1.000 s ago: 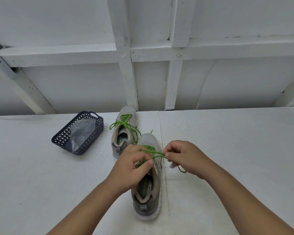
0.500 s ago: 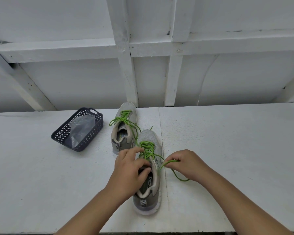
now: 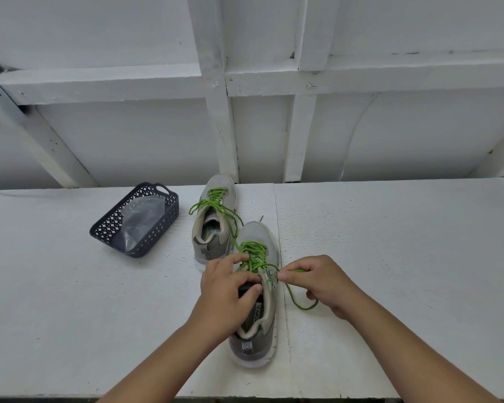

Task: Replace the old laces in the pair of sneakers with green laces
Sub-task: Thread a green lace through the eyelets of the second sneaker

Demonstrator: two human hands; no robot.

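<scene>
Two sneakers stand on the white counter (image 3: 390,257), both already carrying green lace. The far sneaker (image 3: 216,216) sits at about 11 o'clock from the near sneaker (image 3: 259,301), its lace ends loose. The left hand (image 3: 224,289) rests on the near sneaker's collar, fingers curled over the tongue edge and thumb in the opening, holding the shoe down. The right hand (image 3: 320,282), at 3 o'clock from the top eyelets, pinches the green lace (image 3: 255,254) between thumb and fingertips, the free end looping down onto the counter at 5 o'clock.

The step looks like drawing the lace through the top eyelets and snugging it. To do it well, I would keep the left hand pressing the shoe steady, pull outward toward 3 o'clock in line with the eyelet, and even out both ends before tying. The basket (image 3: 134,219) with a clear bag lies at 10 o'clock, well apart.
</scene>
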